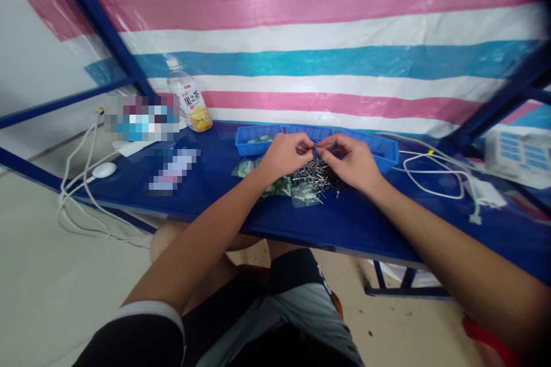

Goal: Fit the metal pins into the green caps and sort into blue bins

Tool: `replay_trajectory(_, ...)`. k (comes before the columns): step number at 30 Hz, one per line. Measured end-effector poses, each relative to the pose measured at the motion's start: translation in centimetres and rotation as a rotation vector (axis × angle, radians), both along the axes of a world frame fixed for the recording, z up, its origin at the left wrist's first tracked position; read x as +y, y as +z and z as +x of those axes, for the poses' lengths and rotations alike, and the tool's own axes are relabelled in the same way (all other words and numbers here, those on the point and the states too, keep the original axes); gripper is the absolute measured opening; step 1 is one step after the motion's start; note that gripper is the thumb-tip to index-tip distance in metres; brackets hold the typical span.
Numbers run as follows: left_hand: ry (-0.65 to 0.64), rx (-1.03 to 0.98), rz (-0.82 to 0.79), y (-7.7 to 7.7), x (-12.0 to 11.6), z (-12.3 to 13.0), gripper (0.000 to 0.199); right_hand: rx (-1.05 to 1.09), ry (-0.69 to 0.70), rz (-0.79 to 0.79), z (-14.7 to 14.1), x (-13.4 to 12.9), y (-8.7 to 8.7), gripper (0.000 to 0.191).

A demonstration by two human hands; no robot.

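Note:
My left hand [284,156] and my right hand [350,161] meet fingertip to fingertip above a pile of thin metal pins [314,178], which look like rivets. Both hands are pinched closed; whatever sits between the fingertips is too small to make out. Small clear-green plastic bags [305,195] lie against the pile at its front and left. Behind my hands stand blue plastic bins: a left bin [247,149] with some bagged pieces inside, a middle bin [307,129], and a right bin [390,152] partly covered by my right hand.
The blue tabletop [275,223] ends near my legs. A drink bottle [189,97] stands at the back left, near a white mouse [104,170]. White cables [424,175] and an adapter [488,194] lie at right. Blue frame posts and a striped sheet [301,63] close off the back.

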State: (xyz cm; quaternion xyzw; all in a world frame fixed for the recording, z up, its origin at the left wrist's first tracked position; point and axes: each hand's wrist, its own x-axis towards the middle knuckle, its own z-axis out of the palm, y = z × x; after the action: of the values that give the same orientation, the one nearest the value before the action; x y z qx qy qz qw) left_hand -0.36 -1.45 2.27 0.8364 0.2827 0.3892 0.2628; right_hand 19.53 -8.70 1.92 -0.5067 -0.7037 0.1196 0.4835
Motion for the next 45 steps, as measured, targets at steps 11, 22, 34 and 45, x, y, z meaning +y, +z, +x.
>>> replay_trajectory(11, -0.008, -0.019, 0.017, 0.6, -0.1, 0.0, 0.019, 0.006, -0.054, 0.004, 0.5, 0.4, -0.3, 0.012)
replay_trajectory(22, -0.040, -0.043, 0.062, 0.3, 0.5, 0.0, 0.015, -0.039, 0.007, -0.020, 0.6, 0.6, -0.6, 0.009)
replay_trajectory(34, -0.071, -0.090, -0.029, 0.0, 0.6, 0.0, 0.047, -0.295, -0.110, 0.119, 2.6, 1.0, 0.0, 0.011)
replay_trajectory(45, -0.016, 0.096, 0.171, -0.2, 1.2, -0.4, 0.034, -0.466, -0.091, 0.189, 4.7, 0.0, 0.9, 0.018)
